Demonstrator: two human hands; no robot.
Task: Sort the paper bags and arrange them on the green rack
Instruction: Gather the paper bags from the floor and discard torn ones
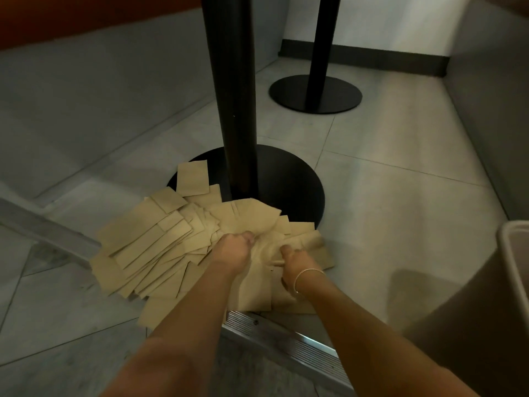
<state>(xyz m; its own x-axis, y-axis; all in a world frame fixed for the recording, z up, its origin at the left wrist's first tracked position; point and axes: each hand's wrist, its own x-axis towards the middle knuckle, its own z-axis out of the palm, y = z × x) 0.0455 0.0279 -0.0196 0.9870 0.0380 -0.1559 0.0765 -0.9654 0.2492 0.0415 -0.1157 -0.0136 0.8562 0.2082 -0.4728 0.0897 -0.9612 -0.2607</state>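
Covering grey floor tiles (386, 202), seemingly paper bags (148, 247)

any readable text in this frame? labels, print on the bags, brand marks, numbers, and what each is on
None readable.
Paper bags: plain brown faces, no print visible.
Bin at right edge: no label visible, blurred.
Table pedestal and its base: bare black, no markings.
Metal floor strip: ridges only.
Left hand and right hand grip bags and hide parts of the pile, so print there cannot be ruled out.
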